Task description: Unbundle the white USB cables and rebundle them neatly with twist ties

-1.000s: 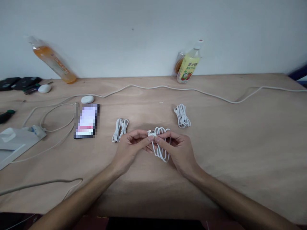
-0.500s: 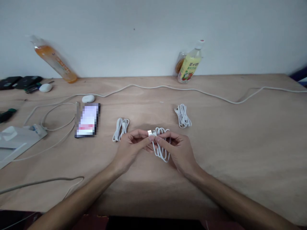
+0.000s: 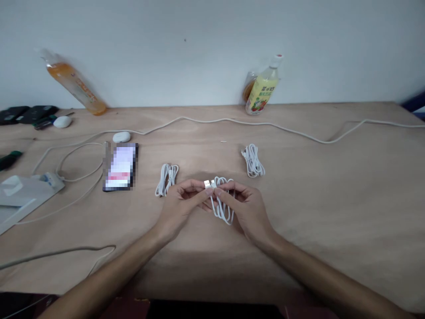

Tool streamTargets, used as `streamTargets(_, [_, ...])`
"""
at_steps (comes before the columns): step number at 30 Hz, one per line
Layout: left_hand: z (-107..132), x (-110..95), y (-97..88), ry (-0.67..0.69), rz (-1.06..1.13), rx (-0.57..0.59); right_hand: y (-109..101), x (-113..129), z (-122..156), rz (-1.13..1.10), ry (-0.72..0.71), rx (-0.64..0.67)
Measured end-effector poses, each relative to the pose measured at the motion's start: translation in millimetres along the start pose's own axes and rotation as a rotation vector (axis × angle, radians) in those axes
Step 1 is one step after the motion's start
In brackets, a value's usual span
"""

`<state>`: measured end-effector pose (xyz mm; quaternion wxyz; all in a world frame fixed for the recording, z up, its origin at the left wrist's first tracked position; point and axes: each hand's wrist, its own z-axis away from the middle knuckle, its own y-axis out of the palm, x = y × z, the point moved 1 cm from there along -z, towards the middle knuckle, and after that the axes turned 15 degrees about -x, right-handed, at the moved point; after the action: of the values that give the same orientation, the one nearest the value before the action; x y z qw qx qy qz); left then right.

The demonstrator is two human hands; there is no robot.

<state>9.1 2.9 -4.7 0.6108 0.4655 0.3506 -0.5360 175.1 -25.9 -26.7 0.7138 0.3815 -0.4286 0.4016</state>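
Note:
A white USB cable [image 3: 222, 208], wound in loose loops, is held between my two hands above the table. My left hand [image 3: 184, 201] is closed, pinching the cable by its USB plug [image 3: 207, 183] between thumb and fingers. Close beside it, my right hand [image 3: 244, 201] grips the second plug [image 3: 213, 182] and the loops, which hang below the thumbs. Fingers hide part of the coil. One bundled white cable [image 3: 162, 179] lies just beyond my left hand. Another bundled white cable [image 3: 253, 160] rests beyond my right hand.
A phone [image 3: 121, 166] and a white earbud case [image 3: 121, 137] lie to the left. A long white cord [image 3: 202, 122] crosses the table [image 3: 332, 199]. At the wall stand an orange drink bottle [image 3: 75, 86] and a yellow drink bottle [image 3: 262, 91]. A white box [image 3: 29, 204] sits far left.
Almost nothing differs. Both hands keep their hold on the cable in the same place, and the second plug is turned very slightly.

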Motion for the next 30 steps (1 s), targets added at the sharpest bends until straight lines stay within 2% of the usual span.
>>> streamTargets(5, [1.2,-1.0,0.5,0.013,0.040,-0.042,3.0,3.8,0.7,-0.156,0.066,0.093])
streamTargets(14, [0.0,-1.0,0.4,0.013,0.018,-0.113,5.3,2.9,3.6,-0.318,0.234,0.112])
streamTargets(21, [1.4,-0.9,-2.6,0.033,-0.051,-0.114,8.9,7.6,5.7,-0.378,0.263,0.155])
streamTargets(30, [-1.0,5.4,-4.4,0.046,0.018,-0.052,10.0,7.2,3.6,-0.389,0.188,0.176])
